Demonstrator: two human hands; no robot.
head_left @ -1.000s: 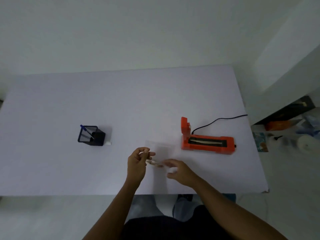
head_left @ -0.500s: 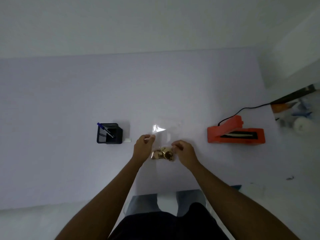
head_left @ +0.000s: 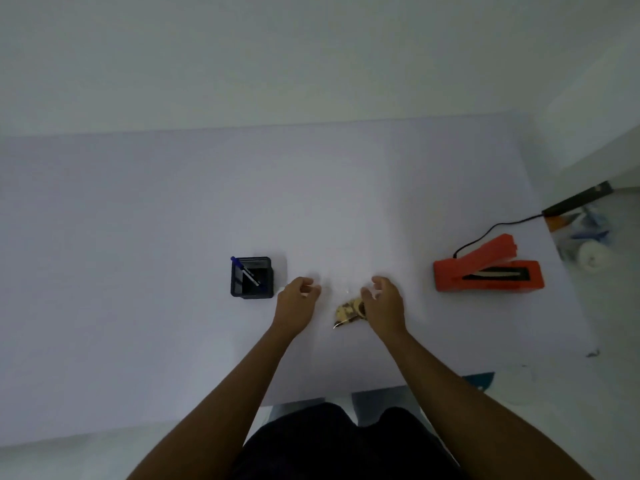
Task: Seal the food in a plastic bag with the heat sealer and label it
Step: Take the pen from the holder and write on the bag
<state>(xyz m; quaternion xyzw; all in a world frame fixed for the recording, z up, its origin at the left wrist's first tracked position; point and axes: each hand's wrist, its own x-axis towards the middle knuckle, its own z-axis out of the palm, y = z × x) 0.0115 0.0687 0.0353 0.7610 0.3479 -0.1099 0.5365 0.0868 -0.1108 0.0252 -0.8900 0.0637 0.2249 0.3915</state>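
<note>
- Right now the right hand (head_left: pixel 382 301) is curling its fingers over the top of the plastic bag (head_left: pixel 341 296), seemingly pinching the clear film; the grip itself is too faint to confirm.
- Just inward of that hand, touching it, the food (head_left: pixel 349 311) is sitting low in the bag on the table (head_left: pixel 138 237).
- Across the bag, the left hand (head_left: pixel 296 301) is pinching the other corner, fingers drawn narrow.
- Well out beyond the right hand, the heat sealer (head_left: pixel 488 271) is lying with its lid raised, long axis running sideways, so the right hand is the nearer one.
- Beyond the left hand, a pen (head_left: pixel 245 271) is leaning in the pen holder (head_left: pixel 251 278), likely for labelling.
</note>
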